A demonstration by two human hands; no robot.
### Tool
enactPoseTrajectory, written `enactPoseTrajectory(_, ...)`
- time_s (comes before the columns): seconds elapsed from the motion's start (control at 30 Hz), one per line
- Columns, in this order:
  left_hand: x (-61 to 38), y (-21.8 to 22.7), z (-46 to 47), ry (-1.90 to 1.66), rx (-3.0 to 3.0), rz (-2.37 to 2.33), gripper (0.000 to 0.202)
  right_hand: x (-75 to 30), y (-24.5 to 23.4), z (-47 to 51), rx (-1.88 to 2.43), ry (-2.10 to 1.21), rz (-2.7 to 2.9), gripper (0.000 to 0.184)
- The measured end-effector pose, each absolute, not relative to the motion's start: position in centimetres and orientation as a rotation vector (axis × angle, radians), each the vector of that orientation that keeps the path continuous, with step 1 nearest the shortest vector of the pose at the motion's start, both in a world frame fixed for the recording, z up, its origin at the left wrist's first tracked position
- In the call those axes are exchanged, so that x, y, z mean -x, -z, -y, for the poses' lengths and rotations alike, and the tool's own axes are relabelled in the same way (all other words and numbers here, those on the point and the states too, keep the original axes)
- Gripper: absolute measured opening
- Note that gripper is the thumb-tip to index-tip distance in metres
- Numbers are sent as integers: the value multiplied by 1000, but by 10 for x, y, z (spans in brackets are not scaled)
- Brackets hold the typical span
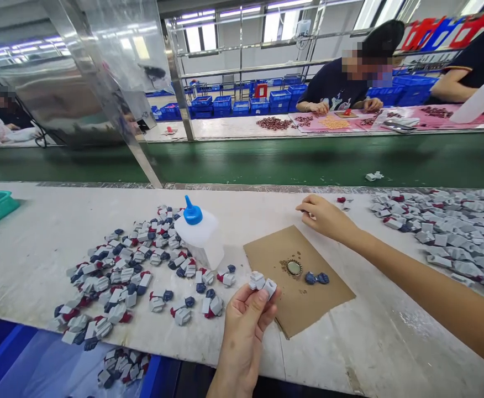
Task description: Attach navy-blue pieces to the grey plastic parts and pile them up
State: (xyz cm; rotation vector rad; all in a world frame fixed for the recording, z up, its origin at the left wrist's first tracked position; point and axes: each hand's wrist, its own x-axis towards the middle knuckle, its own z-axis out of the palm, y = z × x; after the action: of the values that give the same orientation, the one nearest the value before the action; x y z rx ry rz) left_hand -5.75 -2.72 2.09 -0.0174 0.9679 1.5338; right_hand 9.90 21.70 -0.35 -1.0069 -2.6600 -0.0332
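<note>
My left hand (pixel 248 315) pinches a small light grey plastic piece (pixel 262 282) near the front edge of the table. Over the table behind the cardboard sheet (pixel 262 250), my right hand (pixel 319 214) has its fingers pinched together; something small and dark may sit at the fingertips, but I cannot make it out. On the cardboard lie a bottle cap (pixel 294 268) with pale liquid in it and a dark blue plastic piece (pixel 317 278). A white squeeze bottle (pixel 203 237) with a blue nozzle stands left of the cardboard.
Assembled grey, blue and red pieces (pixel 115 282) spread across the left; grey pieces (pixel 461 232) are heaped at right. A blue bin (pixel 148 376) sits below the front edge. Beyond runs a green conveyor belt (pixel 267 160), with a co-worker (pixel 333 83) across it. A metal post (pixel 113 110) rises at left.
</note>
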Motion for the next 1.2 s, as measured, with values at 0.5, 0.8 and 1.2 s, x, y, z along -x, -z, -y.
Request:
enactPoseTrajectory(0.5,45,-8,33,-1596,23,-1072,20,-99,-32,-115,729,-523,2746,33)
enactPoseTrajectory(0.8,41,0,35,-1583,-35,-1123,22,-99,-20,-110,715,-452,2916,29)
enactPoseTrajectory(1.2,35,-9,36,-1713,-127,-1195,17,-92,-60,-74,894,-845,2465,14)
